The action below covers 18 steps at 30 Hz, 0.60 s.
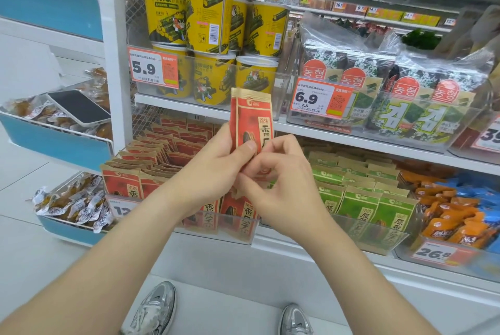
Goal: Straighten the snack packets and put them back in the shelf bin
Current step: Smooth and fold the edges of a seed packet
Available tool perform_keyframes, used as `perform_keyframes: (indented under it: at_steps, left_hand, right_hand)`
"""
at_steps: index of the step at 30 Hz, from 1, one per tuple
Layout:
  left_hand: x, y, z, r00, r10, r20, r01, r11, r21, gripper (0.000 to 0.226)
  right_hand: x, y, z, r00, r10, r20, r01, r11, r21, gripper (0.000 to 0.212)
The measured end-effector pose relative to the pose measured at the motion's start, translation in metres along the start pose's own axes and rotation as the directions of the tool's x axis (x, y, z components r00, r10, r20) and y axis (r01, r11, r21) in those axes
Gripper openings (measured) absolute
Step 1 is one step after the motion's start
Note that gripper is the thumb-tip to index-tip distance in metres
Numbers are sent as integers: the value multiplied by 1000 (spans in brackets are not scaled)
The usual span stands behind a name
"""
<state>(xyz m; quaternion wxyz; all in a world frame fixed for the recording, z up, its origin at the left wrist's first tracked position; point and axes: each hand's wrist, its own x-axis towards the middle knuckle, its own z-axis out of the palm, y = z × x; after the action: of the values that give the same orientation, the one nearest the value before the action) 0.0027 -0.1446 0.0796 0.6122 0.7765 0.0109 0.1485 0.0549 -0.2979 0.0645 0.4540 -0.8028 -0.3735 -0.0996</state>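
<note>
I hold red and tan snack packets [251,115] upright in front of the shelf, two edges showing at the top. My left hand [216,167] grips their left side, thumb across the front. My right hand [278,172] pinches their lower right part. Below and behind my hands is the clear shelf bin [238,229] with several rows of the same red packets [151,161], some leaning unevenly.
Green packets [359,199] fill the bin to the right, orange ones [454,215] further right. Yellow tubs [208,18] and seaweed packs [405,96] stand on the shelf above. A phone [78,107] lies on snacks in a blue rack at left. My shoes [154,307] show below.
</note>
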Motion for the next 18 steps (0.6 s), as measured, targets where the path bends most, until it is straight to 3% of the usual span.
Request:
perform_keyframes:
  at_steps: [2, 6, 7, 11, 15, 18]
  left_hand:
    - [-2, 3, 1, 1000, -2, 31, 2, 1000, -8, 31]
    - [-2, 11, 2, 993, -58, 106, 76, 982, -174, 33]
    - [-2, 10, 2, 988, -66, 141, 93, 976, -197, 34]
    - [-1, 8, 4, 990, -77, 114, 100, 973, -206, 42]
    - [1, 6, 4, 995, -17, -100, -7, 972, -233, 31]
    - [1, 7, 4, 995, -57, -86, 26, 946, -322, 34]
  right_hand:
    - [2, -2, 0, 994, 76, -74, -77, 997, -15, 24]
    - [6, 0, -5, 969, 224, -100, -221, 974, 48, 101]
    - [6, 2, -5, 968, 238, -75, -237, 971, 27, 106]
    - [6, 7, -7, 973, 230, 30, -228, 972, -48, 83]
    - [6, 6, -7, 974, 227, 22, -227, 961, 157, 39]
    - [8, 10, -8, 973, 228, -32, -212, 944, 254, 32]
